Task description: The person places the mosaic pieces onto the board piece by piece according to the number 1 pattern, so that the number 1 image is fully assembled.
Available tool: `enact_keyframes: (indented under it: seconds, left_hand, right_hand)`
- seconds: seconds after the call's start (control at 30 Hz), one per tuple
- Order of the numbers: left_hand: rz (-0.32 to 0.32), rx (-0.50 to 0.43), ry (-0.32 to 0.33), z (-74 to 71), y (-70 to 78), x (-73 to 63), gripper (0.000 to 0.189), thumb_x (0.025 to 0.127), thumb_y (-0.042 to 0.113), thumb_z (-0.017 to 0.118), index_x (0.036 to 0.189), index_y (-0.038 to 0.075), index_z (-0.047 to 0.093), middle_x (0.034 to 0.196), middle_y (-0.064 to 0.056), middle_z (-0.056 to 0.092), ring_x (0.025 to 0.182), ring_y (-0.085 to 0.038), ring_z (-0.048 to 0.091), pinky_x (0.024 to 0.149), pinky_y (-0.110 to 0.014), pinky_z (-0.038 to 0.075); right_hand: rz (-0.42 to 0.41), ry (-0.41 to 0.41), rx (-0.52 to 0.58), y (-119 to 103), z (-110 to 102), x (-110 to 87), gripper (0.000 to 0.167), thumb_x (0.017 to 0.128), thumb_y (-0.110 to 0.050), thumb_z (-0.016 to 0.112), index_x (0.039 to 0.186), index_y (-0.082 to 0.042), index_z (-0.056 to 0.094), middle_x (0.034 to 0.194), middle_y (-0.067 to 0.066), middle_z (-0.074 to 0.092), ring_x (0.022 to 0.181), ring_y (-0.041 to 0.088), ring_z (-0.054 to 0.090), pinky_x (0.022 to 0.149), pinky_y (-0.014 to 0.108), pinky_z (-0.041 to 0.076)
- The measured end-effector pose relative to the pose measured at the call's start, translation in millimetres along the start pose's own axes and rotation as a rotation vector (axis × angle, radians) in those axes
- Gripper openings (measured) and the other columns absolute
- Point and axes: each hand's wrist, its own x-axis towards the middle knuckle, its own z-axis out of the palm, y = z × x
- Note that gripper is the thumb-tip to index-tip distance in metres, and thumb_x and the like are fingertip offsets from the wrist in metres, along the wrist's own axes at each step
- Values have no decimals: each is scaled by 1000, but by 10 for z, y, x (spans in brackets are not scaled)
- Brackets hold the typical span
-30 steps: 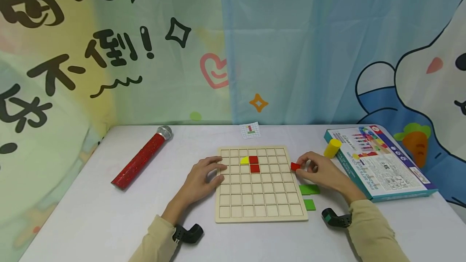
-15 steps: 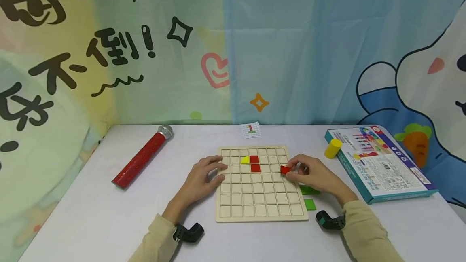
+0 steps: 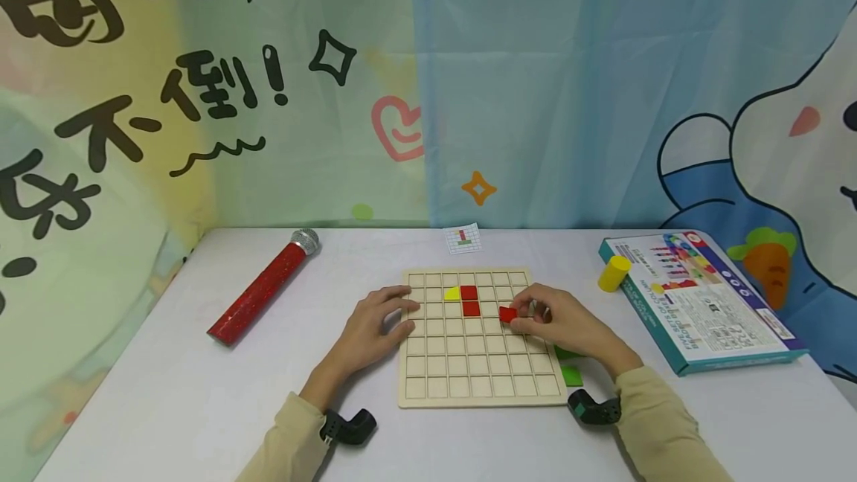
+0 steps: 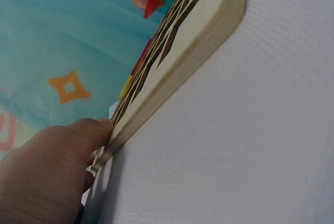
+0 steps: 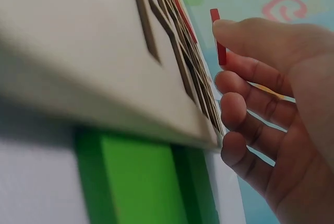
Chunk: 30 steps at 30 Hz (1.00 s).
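Observation:
In the head view, a wooden grid board [image 3: 482, 348] lies on the table. My left hand [image 3: 376, 326] rests against its left edge, fingers and thumb touching the rim; the left wrist view shows that hand [image 4: 57, 156] at the board's side. A small flat red square tile [image 3: 507, 315] is pinched between the thumb and index finger of my right hand [image 3: 559, 322], above the board's right half. The right wrist view shows this tile [image 5: 218, 38] edge-on, apart from the board. Two red tiles [image 3: 470, 301] and a yellow piece [image 3: 452, 294] sit in upper cells.
Green pieces [image 3: 571, 376] lie by the board's right edge, partly hidden. A small pattern card [image 3: 462, 239] is behind the board. A red microphone [image 3: 261, 288] lies at left. At right are a yellow cylinder [image 3: 614, 274] and a flat box [image 3: 703, 303].
My right hand has carried the red tile leftward, from beside the board's right edge to over its cells. My left hand stays at the left edge.

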Motion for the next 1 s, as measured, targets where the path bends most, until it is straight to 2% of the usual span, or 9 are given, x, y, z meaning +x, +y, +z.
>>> enact_keyframes:
  seconds: [0.37, 0.73, 1.0]
  left_hand:
    - [-6, -3, 1, 0, 0, -6, 28, 90, 28, 63, 116, 21, 65, 136, -3, 53, 127, -25, 47, 101, -52, 36]
    - [2, -13, 3, 4, -3, -3, 28, 90, 28, 63, 116, 21, 65, 136, -4, 54, 127, -24, 48, 101, -51, 36]
    - [-4, -11, -3, -4, 0, 0, 28, 89, 26, 64, 116, 21, 66, 136, -4, 54, 127, -25, 47, 102, -51, 36]
  right_hand:
    - [-59, -23, -16, -98, 91, 58, 25, 85, -30, 70, 104, -16, 61, 87, -4, 57, 70, 8, 48, 60, 20, 41]
    - [-73, -43, -10, -195, 190, 121, 23, 85, -29, 70, 104, -19, 61, 87, -6, 55, 70, 8, 48, 61, 20, 43]
    - [-108, -43, -15, -245, 251, 172, 23, 85, -25, 70, 104, -15, 61, 86, -7, 56, 67, 6, 47, 62, 20, 43]
